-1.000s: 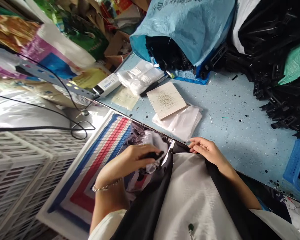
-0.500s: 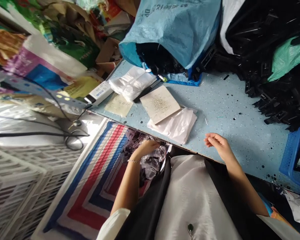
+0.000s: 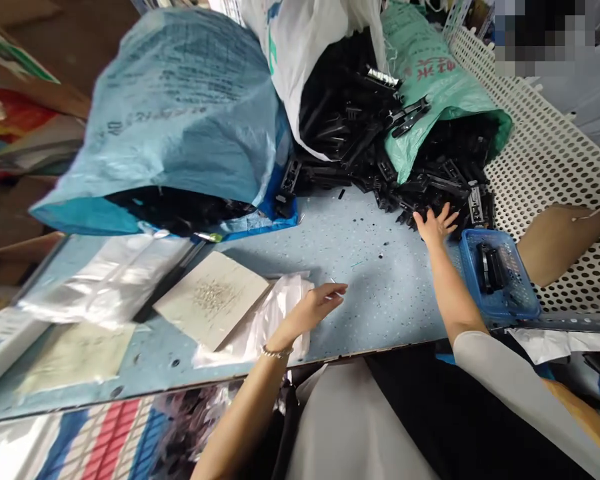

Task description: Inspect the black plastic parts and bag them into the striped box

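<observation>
My right hand [image 3: 436, 225] reaches out with spread fingers at the near edge of a heap of black plastic parts [image 3: 425, 190]. Whether its fingertips touch the heap I cannot tell. Over the blue speckled tabletop [image 3: 380, 293] my left hand [image 3: 323, 303] hovers, fingers stretched out and nothing visible in them. Beside its wrist lie thin, whitish plastic bags [image 3: 275, 320], partly under a square tan board [image 3: 213, 297] with grainy marks in its middle.
A large blue sack [image 3: 180, 120], a white sack [image 3: 270, 40] and a green sack [image 3: 425, 73] hold black parts. Right of my hand stands a blue basket [image 3: 523, 303] with some black parts, before a perforated cream panel [image 3: 545, 147]. Clear bags [image 3: 115, 273] lie left.
My view has turned right. My left hand has risen from the clear and purplish pieces below the table edge to above the tabletop. My right hand has stretched forward to the black heap, fingers spreading.
</observation>
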Action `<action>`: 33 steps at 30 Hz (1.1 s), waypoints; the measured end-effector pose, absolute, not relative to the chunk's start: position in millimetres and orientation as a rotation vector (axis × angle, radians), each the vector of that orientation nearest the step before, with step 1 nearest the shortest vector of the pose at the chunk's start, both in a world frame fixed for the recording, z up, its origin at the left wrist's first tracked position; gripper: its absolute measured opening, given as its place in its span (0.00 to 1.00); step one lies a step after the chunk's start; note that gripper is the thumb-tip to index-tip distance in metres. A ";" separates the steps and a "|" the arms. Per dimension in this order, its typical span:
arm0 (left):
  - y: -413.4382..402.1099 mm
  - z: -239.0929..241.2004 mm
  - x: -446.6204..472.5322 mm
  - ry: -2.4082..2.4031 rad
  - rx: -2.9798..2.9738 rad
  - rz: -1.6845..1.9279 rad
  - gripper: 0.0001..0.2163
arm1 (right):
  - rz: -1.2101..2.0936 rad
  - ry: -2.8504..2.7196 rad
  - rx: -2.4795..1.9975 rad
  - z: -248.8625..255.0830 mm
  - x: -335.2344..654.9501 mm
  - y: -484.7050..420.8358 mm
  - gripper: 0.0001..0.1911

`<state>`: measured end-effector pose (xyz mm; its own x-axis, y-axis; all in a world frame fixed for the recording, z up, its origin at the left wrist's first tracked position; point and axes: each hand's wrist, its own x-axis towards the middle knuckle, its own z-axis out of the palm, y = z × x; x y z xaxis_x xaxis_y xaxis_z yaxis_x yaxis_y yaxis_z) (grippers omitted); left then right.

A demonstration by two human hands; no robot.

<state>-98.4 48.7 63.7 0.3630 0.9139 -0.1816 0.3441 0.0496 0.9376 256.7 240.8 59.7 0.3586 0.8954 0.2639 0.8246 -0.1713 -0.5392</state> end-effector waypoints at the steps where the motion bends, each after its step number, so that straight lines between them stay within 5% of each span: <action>1: 61.2 60.2 -89.8 1.179 1.560 0.637 0.17 | 0.165 -1.507 -2.014 56.4 254.2 241.2 0.24; 6: 116.7 44.1 -46.4 1.156 1.672 0.677 0.19 | 0.133 -1.756 -2.039 38.2 221.0 209.2 0.16; 17: 159.8 23.2 -35.1 1.545 1.591 0.728 0.22 | 0.299 -2.243 -1.538 19.5 146.5 105.9 0.32; 27: 98.8 46.1 -58.2 1.477 1.369 0.977 0.19 | 0.867 -1.205 -1.368 30.3 175.9 104.0 0.21; 33: 87.5 59.0 -6.4 0.750 0.709 1.074 0.37 | 1.197 -1.006 -1.187 44.2 130.9 62.9 0.16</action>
